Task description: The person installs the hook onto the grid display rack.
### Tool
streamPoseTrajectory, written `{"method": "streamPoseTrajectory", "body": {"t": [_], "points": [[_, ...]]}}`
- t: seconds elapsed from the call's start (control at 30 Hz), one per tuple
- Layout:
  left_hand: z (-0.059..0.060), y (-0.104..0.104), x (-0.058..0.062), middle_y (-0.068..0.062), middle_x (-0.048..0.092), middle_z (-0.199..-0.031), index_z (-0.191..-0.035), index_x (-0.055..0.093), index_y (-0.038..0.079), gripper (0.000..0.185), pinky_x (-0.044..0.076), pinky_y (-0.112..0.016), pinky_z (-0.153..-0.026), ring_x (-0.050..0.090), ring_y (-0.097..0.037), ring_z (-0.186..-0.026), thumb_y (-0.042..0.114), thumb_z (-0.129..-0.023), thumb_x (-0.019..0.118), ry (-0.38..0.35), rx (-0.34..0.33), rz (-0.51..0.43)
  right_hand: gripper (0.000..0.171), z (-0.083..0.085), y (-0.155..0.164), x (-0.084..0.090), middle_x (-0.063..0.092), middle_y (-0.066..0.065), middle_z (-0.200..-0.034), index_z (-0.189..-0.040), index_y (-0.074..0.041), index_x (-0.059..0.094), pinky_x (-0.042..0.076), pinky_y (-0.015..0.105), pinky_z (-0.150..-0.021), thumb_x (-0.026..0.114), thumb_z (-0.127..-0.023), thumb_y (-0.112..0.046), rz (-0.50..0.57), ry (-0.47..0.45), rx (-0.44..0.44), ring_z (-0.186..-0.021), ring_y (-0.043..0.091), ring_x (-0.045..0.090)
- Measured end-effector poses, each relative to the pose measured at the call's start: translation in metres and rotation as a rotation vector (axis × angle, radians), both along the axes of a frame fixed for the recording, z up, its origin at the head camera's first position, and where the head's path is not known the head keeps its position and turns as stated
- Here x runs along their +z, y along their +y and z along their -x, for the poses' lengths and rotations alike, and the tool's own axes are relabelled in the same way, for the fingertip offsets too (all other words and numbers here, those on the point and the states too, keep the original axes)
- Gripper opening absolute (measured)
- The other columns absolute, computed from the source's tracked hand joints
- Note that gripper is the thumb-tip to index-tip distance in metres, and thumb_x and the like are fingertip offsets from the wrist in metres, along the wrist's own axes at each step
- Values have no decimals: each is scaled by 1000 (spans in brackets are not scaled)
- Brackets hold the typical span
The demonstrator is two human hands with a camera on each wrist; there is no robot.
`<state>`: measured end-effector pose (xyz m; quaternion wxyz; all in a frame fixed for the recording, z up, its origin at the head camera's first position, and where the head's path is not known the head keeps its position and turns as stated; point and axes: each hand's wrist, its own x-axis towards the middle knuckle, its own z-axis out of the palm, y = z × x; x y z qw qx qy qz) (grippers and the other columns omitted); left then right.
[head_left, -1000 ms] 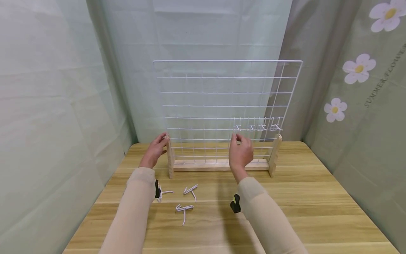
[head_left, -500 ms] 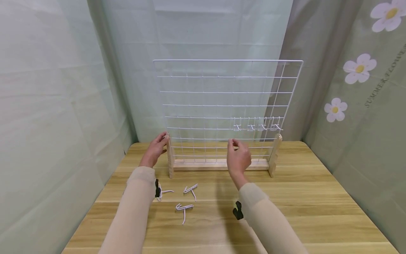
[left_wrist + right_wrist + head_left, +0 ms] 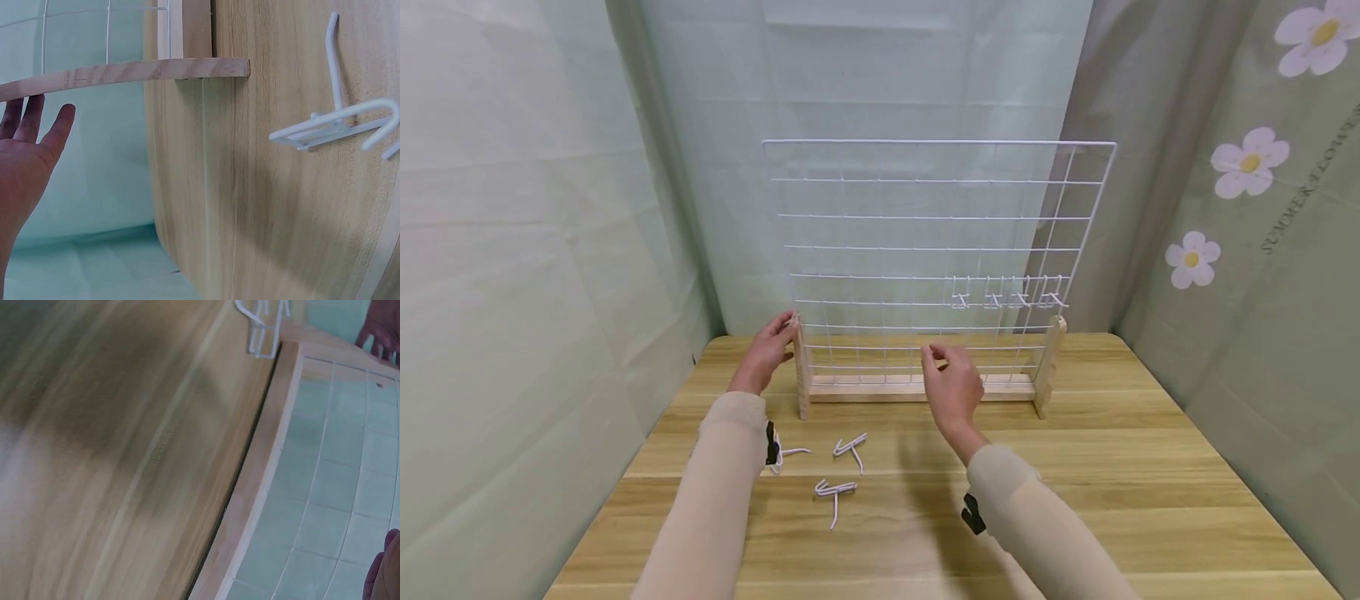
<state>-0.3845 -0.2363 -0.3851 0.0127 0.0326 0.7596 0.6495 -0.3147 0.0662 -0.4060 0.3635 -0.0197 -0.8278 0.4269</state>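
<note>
A white wire grid panel (image 3: pixel 936 242) stands upright in a pale wooden base frame (image 3: pixel 917 389) at the far side of the light wooden worktop (image 3: pixel 1120 483). The left hand (image 3: pixel 767 354) rests with straight, relaxed fingers against the frame's left wooden upright (image 3: pixel 802 371); the left wrist view shows the fingers extended and holding nothing. The right hand (image 3: pixel 953 390) is raised in front of the lower middle of the grid, just above the base rail, thumb and forefinger drawn near each other and the other fingers loosely curled; no object is seen between them, and the right wrist view is blurred and shows only a fingertip at its edge. Four small white wire hooks (image 3: pixel 1006 298) hang in a row on the lower right part of the grid, well apart from either hand. Three loose white wire hooks lie on the worktop in front of the frame: one (image 3: pixel 851 448) near the middle, one (image 3: pixel 835 493) nearer the person, and one (image 3: pixel 784 456) partly hidden behind the left sleeve (image 3: pixel 715 492). Pale green curtains (image 3: pixel 550 208) surround the worktop; the right one bears white flower prints (image 3: pixel 1247 160).
</note>
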Motion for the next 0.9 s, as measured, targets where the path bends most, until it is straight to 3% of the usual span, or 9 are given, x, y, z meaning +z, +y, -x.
{"method": "streamPoseTrajectory", "body": {"t": [0.53,0.63,0.9], "points": [[2,-4,3,-17,22,-161,-159,20,11,58,24,-56,-116,24,-34,-145,31,-109,40,10,-44,22,18,-20,-6,-32,70,-6,-86,-94,-16,80,50,32,-59,72,-92,-31,-140,-60,173,-71,12,66],[-4,-3,10,-19,21,-161,-159,19,10,57,22,-57,-116,22,-35,-146,28,-109,39,-7,-58,13,17,-24,-10,-38,69,-6,-85,-93,-15,80,51,29,-58,73,-92,-31,-180,-65,228,-70,10,65],[1,-4,5,-19,22,-161,-159,21,10,57,22,-57,-116,23,-35,-145,28,-109,39,17,-53,9,15,-38,-20,-45,68,-8,-83,-93,-16,79,47,22,-56,74,-91,-29,-266,-70,303,-66,4,61]]}}
